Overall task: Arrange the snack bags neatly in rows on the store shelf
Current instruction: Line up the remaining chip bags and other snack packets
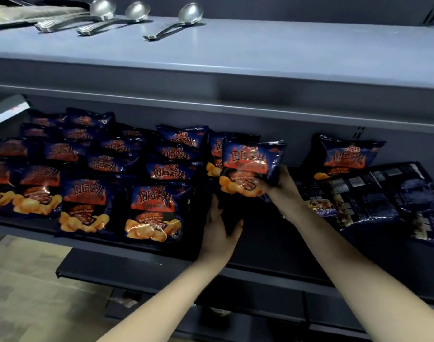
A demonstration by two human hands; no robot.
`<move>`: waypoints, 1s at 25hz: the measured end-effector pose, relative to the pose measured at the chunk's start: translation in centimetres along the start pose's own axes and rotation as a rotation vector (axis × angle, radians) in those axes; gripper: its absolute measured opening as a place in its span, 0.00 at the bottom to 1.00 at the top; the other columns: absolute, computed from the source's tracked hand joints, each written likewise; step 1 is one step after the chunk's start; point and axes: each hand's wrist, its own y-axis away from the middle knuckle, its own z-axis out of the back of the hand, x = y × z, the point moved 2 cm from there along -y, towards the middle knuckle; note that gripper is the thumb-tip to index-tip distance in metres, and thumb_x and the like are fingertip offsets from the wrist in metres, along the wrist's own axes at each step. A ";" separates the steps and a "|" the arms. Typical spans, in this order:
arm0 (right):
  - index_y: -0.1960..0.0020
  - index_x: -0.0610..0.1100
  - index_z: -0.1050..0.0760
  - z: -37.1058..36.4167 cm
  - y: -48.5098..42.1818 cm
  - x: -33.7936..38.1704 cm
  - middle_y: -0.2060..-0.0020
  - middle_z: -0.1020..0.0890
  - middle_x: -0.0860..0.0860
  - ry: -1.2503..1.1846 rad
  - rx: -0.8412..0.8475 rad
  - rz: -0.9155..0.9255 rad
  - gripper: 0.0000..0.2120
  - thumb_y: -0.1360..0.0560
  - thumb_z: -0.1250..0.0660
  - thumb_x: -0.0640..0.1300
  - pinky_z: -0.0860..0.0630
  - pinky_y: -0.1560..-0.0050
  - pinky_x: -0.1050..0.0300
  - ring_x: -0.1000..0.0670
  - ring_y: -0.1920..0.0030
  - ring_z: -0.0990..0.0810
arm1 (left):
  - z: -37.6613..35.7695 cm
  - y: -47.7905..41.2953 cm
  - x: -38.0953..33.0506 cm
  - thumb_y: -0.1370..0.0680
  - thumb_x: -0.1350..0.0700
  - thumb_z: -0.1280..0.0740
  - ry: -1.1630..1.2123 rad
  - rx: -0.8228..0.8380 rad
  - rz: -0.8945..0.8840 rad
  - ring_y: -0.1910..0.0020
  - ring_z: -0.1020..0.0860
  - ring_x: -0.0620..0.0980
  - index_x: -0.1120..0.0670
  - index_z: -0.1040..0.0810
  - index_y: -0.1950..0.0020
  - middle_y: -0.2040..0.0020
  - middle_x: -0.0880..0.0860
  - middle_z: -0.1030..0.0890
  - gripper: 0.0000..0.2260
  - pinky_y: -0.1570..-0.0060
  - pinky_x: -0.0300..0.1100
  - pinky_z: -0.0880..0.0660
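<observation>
Two hands are at one bag (248,166) in the middle of the frame. My right hand (283,191) pinches its lower right corner, while my left hand (219,225) reaches up just under its lower left corner; I cannot tell whether that one grips or only touches. The bag stands upright, long axis up and down the frame, face toward me, over the dark strip of shelf (127,265) between the rows (87,183) at left and the flat bags (383,201) at right. The slot lies below the grip and toward me, right of the front bag (152,213). I judge the right hand, being nearer, should lower it while the left squares the base.
</observation>
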 end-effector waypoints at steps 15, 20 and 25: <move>0.28 0.48 0.40 -4.9 -0.4 -3.7 0.42 0.26 0.57 0.075 -0.225 -0.039 0.35 0.29 0.27 0.45 0.34 0.51 0.77 0.58 0.42 0.29 | -1.6 -0.3 0.8 0.29 0.43 0.59 -0.691 0.293 -0.312 0.27 0.40 0.57 0.54 0.35 0.28 0.27 0.54 0.35 0.33 0.28 0.52 0.50; 0.30 0.47 0.37 -5.6 0.8 -3.6 0.46 0.24 0.58 0.075 -0.360 0.053 0.32 0.29 0.27 0.44 0.35 0.53 0.82 0.60 0.44 0.26 | -1.2 -0.2 1.0 0.24 0.46 0.50 -0.681 0.282 -0.323 0.26 0.45 0.57 0.55 0.40 0.26 0.26 0.56 0.39 0.28 0.28 0.53 0.54; 0.30 0.45 0.37 -5.8 1.1 -3.1 0.46 0.24 0.56 0.131 -0.379 0.100 0.31 0.29 0.28 0.43 0.34 0.50 0.81 0.59 0.44 0.26 | -1.4 -0.2 1.2 0.23 0.49 0.39 -0.655 0.282 -0.338 0.26 0.43 0.57 0.55 0.39 0.26 0.26 0.55 0.38 0.27 0.28 0.53 0.51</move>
